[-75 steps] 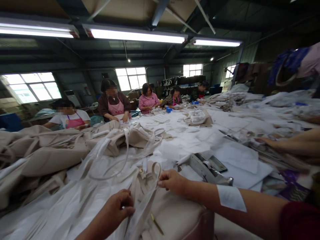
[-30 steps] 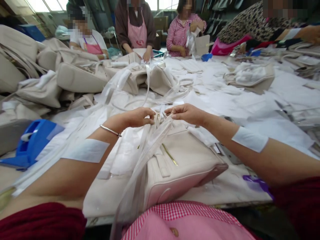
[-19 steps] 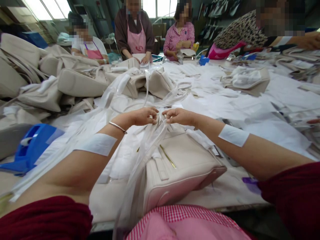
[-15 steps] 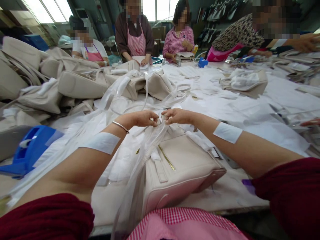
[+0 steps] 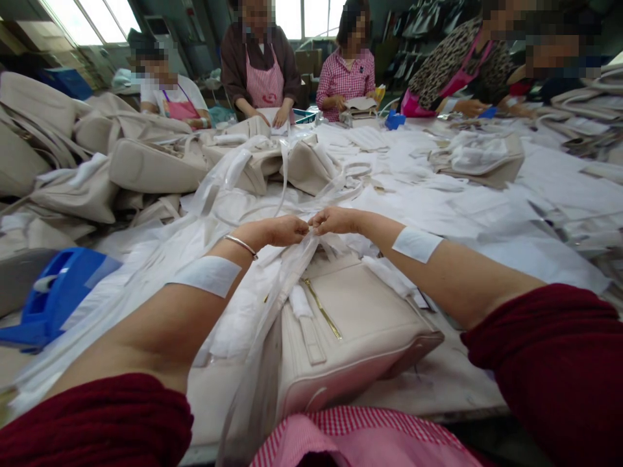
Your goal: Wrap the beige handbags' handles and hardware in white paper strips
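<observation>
A pale beige handbag [image 5: 370,311] lies on the table close in front of me, with a gold zipper [image 5: 322,308] on its upper side. Beyond its far end, my left hand [image 5: 291,229] and my right hand [image 5: 335,221] meet, fingertips nearly touching. Both have their fingers pinched at the top of a long strap in clear plastic [image 5: 287,272], which runs down along the bag's left side. The exact spot they grip is small and partly hidden by the fingers. White wrapping covers a short tab [image 5: 299,301] on the bag.
Beige bags [image 5: 156,165] are heaped on the left, and a blue tape dispenser [image 5: 61,292] stands in front of them. White paper sheets [image 5: 530,253] spread over the table on the right. Another bag [image 5: 501,162] lies farther back. Several co-workers work along the far side.
My hands have drawn together, the right one shifting slightly left. The right forearm has moved inward. Across the table on the right, a co-worker in leopard print has straightened a little.
</observation>
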The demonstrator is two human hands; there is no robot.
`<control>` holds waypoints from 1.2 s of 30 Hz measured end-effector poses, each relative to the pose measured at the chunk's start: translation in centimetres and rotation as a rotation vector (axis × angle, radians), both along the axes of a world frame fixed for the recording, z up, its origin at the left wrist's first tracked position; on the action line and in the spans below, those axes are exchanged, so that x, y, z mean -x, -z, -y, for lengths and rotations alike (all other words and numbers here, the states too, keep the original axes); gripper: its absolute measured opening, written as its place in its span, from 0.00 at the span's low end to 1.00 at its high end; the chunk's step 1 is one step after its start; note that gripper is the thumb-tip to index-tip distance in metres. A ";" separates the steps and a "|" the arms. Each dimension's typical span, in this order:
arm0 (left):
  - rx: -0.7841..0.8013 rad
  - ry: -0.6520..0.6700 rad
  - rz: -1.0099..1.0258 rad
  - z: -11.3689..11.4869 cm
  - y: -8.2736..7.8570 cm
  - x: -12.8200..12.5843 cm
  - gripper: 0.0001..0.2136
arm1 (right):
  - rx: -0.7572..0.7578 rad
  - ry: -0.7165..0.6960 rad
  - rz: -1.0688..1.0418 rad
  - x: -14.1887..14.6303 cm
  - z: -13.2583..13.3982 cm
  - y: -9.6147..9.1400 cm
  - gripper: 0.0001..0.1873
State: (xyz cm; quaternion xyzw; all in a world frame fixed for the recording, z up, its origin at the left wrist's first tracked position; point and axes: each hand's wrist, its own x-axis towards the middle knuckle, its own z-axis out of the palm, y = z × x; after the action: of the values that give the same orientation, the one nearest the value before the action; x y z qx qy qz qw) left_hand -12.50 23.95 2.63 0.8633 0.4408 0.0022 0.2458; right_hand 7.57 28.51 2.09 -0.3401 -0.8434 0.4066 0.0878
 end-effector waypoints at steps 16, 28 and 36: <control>-0.014 -0.219 0.141 -0.6 1.1 -0.5 0.05 | 0.005 0.064 -0.039 -0.1 -1.4 -0.2 0.07; 0.115 -0.590 0.348 3.6 -0.9 -2.1 0.18 | -0.102 0.126 -0.156 0.5 -0.4 0.8 0.11; 0.364 -0.775 0.519 4.1 -1.4 -2.4 0.16 | -0.240 -0.018 0.036 -0.6 -1.7 2.1 0.24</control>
State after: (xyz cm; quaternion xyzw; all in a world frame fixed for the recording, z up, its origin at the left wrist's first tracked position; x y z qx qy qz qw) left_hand -10.06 19.81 4.06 0.5501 0.6468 0.2311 0.4749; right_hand 8.18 30.17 0.00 -0.3265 -0.8906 0.2972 0.1093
